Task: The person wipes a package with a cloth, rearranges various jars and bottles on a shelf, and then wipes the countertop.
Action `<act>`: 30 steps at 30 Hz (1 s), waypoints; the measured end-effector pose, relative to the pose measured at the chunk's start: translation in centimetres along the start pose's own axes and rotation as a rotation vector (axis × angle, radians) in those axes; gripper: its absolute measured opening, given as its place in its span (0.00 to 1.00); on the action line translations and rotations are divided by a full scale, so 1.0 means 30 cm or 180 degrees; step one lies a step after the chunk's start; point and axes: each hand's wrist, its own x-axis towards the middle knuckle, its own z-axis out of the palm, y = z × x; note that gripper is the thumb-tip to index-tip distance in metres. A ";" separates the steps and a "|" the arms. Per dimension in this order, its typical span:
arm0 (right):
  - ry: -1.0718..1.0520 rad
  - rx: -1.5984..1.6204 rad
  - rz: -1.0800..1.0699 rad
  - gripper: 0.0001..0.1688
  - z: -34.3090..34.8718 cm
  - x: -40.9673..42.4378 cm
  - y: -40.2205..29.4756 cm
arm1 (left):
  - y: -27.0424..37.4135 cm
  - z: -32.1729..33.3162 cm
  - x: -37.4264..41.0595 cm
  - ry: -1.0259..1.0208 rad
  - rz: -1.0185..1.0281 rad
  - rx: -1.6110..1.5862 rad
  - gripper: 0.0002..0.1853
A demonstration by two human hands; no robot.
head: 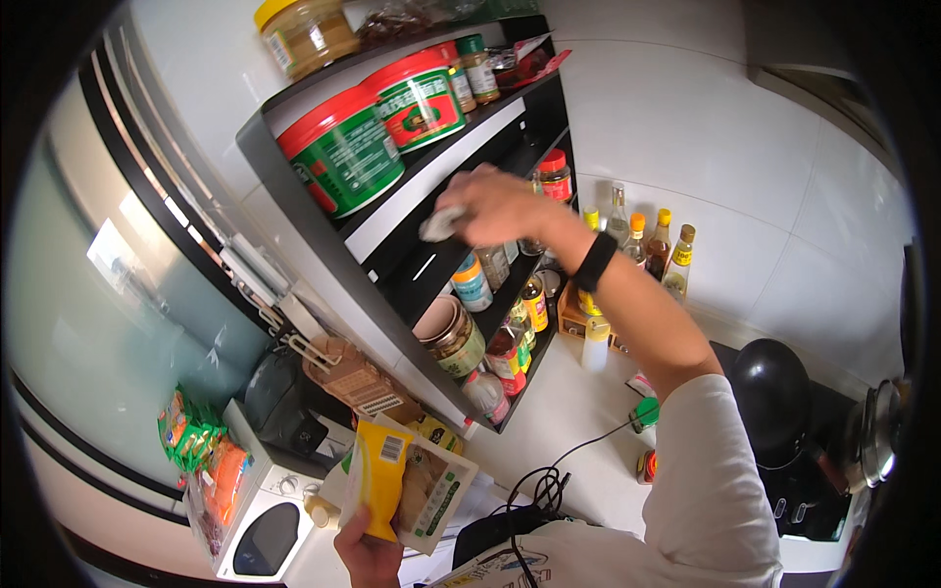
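My right hand (489, 206), with a black band on the wrist, holds a crumpled pale cloth (442, 223) at a shelf board (401, 253) of a black wall rack (301, 198). My left hand (367, 553) grips a yellow food packet (384, 470) and a clear-windowed food bag (437, 489) below the rack. Above my right hand, two green tubs with red lids (349, 151) stand on a higher shelf. Below it are a blue jar with an orange lid (472, 283), a large glass jar (452, 338) and several sauce bottles (534, 305).
A white microwave (265, 525) with bagged food on top stands at the lower left. Several glass bottles (659, 246) line the tiled wall. A black wok (772, 397) sits on the hob at the right. Dark cable (540, 489) lies coiled near my body.
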 end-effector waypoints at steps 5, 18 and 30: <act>0.0288 0.1001 -0.1406 0.17 0.044 -0.087 -0.290 | -0.012 0.006 0.035 -0.0134 -0.0047 0.0095 0.32; 0.0413 0.0150 0.0020 0.12 0.003 -0.001 0.121 | 0.022 -0.075 0.042 0.0487 -0.0182 0.0055 0.23; 0.0632 -0.1497 0.2084 0.20 0.001 0.202 0.626 | 0.031 -0.089 -0.028 0.0875 0.0096 -0.0185 0.28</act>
